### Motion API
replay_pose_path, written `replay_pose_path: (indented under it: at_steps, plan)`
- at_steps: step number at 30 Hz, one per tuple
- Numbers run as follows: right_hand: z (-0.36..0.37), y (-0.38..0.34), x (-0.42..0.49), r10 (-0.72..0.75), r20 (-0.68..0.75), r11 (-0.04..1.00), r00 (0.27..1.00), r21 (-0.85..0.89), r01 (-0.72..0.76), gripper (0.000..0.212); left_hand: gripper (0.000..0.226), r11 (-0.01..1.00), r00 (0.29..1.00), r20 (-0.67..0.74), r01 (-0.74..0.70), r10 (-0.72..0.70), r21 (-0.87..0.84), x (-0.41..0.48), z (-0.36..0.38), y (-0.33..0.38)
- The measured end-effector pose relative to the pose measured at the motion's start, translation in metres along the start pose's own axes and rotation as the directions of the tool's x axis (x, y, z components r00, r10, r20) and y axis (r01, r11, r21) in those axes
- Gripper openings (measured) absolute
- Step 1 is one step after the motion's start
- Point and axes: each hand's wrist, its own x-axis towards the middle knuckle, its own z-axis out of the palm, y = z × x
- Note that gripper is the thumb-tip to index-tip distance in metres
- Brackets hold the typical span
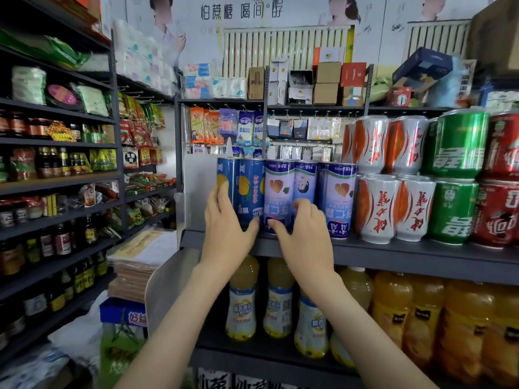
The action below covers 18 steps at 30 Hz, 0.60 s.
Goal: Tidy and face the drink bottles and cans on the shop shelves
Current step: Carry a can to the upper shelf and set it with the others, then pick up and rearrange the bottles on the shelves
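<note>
On the grey shelf (393, 255) stand tall slim cans: two dark blue ones (250, 186) at the left, then several pale purple ones (278, 189), their print upside down. My left hand (227, 228) wraps round the lower part of the dark blue cans, fingers on the left side and thumb towards the purple can. My right hand (303, 234) grips the base of a purple can (304, 182), fingers curled over its front. To the right are stacked white-and-orange cans (376, 209), green cans (452, 209) and red cans (500, 214).
Yellow juice bottles (278, 299) and orange drink bottles (460, 327) fill the shelf below. Hanging packets (244, 127) are behind the cans, boxes (325, 82) on the top shelf. Left shelves hold sauce bottles (61, 237) and snacks. A stack of paper (140, 262) lies at the corner.
</note>
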Motion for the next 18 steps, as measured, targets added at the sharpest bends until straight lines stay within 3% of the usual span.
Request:
replay_pose_path:
  at_steps: [3, 6, 10, 13, 18]
  plan:
    - [-0.004, 0.009, -0.037, -0.056, -0.07, 0.986, 0.996, 0.156, 0.066, 0.036, 0.056, 0.998, 0.982, -0.185, -0.046, 0.037, -0.046, -0.045, 0.004, 0.007]
    - [0.0, 0.028, -0.086, -0.06, -0.051, 0.976, 0.997, 0.207, 0.069, 0.029, 0.041, 0.988, 0.981, -0.189, -0.076, 0.051, -0.131, -0.102, 0.014, 0.008]
    - [0.011, 0.068, -0.155, 0.106, 0.166, 0.973, 0.98, 0.187, -0.137, 0.024, 0.035, 0.966, 0.988, 0.086, 0.142, -0.126, -0.215, -0.179, 0.038, -0.01]
    - [0.013, 0.097, -0.2, 0.316, 0.282, 0.92, 0.906, 0.14, -0.365, 0.021, 0.033, 0.915, 0.907, 0.296, 0.361, -0.299, -0.181, -0.224, 0.058, -0.025]
    - [0.008, 0.133, -0.26, 0.559, 0.329, 0.788, 0.761, 0.075, -0.611, 0.012, 0.029, 0.874, 0.747, 0.541, 0.483, -0.386, -0.044, -0.275, 0.091, -0.031]
